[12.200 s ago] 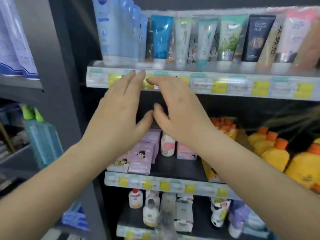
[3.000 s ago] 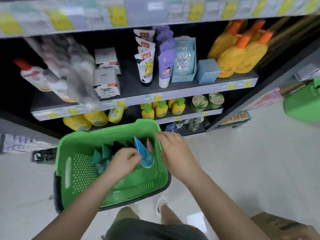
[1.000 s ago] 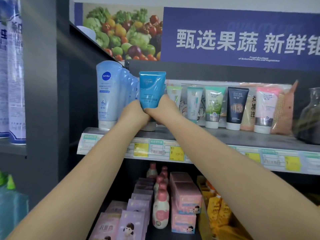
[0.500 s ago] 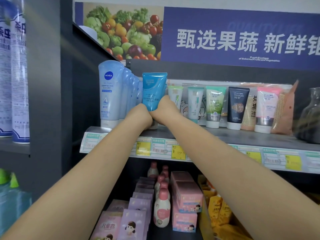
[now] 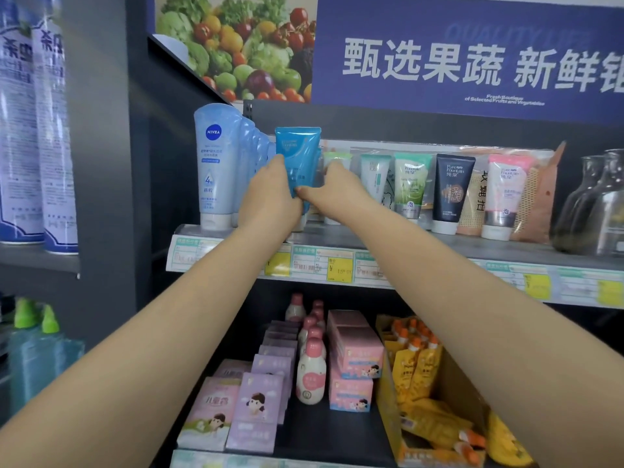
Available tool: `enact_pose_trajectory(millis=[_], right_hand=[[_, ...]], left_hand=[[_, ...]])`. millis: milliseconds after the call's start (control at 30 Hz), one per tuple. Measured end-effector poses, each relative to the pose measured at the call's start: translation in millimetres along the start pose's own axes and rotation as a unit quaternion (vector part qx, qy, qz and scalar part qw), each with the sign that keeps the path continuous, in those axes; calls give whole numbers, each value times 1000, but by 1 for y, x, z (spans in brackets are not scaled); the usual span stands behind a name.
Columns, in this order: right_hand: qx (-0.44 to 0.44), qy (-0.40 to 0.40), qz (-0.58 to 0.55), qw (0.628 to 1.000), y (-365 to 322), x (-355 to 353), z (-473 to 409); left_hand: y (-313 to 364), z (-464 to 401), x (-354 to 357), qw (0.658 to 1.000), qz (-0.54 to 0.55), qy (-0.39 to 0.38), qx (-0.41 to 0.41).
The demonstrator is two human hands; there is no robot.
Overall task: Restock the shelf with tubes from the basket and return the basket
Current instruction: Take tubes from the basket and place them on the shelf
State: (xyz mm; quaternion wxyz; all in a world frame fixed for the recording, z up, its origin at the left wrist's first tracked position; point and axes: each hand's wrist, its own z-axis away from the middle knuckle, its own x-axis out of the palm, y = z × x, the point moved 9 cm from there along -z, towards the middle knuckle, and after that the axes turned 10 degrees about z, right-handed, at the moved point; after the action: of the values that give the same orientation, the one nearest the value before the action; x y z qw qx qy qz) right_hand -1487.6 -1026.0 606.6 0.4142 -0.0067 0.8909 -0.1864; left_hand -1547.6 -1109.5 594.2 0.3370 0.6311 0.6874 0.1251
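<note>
A bright blue tube [image 5: 299, 148] stands cap-down on the top shelf [image 5: 439, 241], between a row of pale blue Nivea tubes [image 5: 216, 163] and a line of green, black and pink tubes [image 5: 413, 184]. My left hand [image 5: 270, 197] grips the blue tube's left side. From the right, my right hand [image 5: 334, 190] holds it, thumb across its lower front and fingers behind it. The tube's cap end is hidden behind both hands. The basket is out of view.
Glass bottles [image 5: 597, 204] stand at the shelf's right end. Price labels [image 5: 337, 266] line its front edge. Below sit purple boxes [image 5: 256, 400], pink bottles [image 5: 310, 366], pink boxes [image 5: 354, 363] and orange pouches [image 5: 415, 363]. Tall spray cans [image 5: 33, 130] fill the left unit.
Both hands have slid higher up the blue tube and spread to its two sides, and the tube now stands further back in its row.
</note>
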Motion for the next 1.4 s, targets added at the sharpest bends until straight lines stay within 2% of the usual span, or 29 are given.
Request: enact_pose_trajectory(millis=[67,200,333,567,867,1133,1233,1300,1400], right_hand=[[-28,12,4,1000,-7,-8,18],[-81,17,52,995,1,-4,54],[-189,33,57,980,3,0,107],[-222,-52,64,972,41,41,191],[-96,-221,81,967,144,144,319],[-20,-320,70,945,209,210,416],[-13,-350,83,933,231,233,450],[-6,-365,83,927,242,248,473],[9,-385,82,919,253,265,501]], left_hand=[[17,13,-2,998,-12,-5,56],[30,55,8,990,-15,-66,123],[33,111,20,978,2,-122,168],[4,204,53,968,-47,-165,181],[-80,348,117,944,-100,-307,69],[-143,468,166,895,-140,-424,-15],[-171,522,180,881,-119,-448,-98],[-198,571,191,854,-99,-474,-189],[-241,654,209,782,-114,-526,-316]])
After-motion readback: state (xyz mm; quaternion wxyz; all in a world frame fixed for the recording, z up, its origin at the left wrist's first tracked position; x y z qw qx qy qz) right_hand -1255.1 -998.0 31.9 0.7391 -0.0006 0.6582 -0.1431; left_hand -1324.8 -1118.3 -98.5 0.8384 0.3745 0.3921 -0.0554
